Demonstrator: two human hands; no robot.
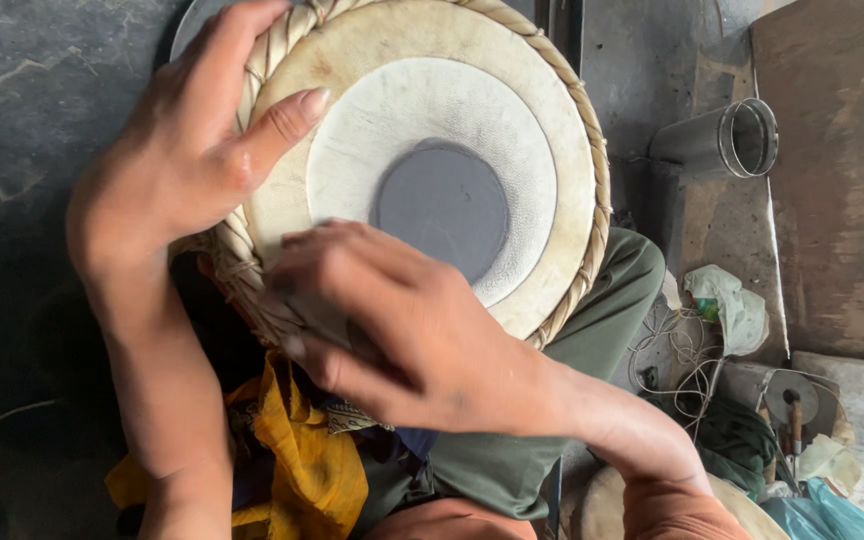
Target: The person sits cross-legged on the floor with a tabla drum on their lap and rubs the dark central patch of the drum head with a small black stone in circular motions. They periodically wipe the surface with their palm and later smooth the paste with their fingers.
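Drum (432, 150) with a pale skin head, seen from above, resting on the person's lap over a yellow cloth (307, 465) and olive-green trousers (592, 330). Its head shows three rings: an outer cream band, a white middle zone, and a dark grey round patch (442, 205) near the centre. A braided cream rope rim (592, 190) runs around the edge of the head.

Left hand (177, 165): laid over the drum's left edge, fingers spread fairly wide, the thumb stretched inward onto the cream band, the other fingers wrapped across the braided rim toward the top edge.

Right hand (402, 320): placed on the near edge of the head, just below the grey patch, fingers curled narrow and close together. It appears to press something small and dark against the skin; the blur makes it impossible to say what, or whether anything is truly gripped.

Surroundings: a dark stone floor (32, 100) lies to the left. Beyond the drum's right edge stands a metal tumbler (722, 140) tipped on its side, near a rusty brown sheet (842, 180). Lower right, a tangle of white cord (682, 350), a crumpled white rag (732, 305), and a blue plastic bag (832, 510) lie close together.
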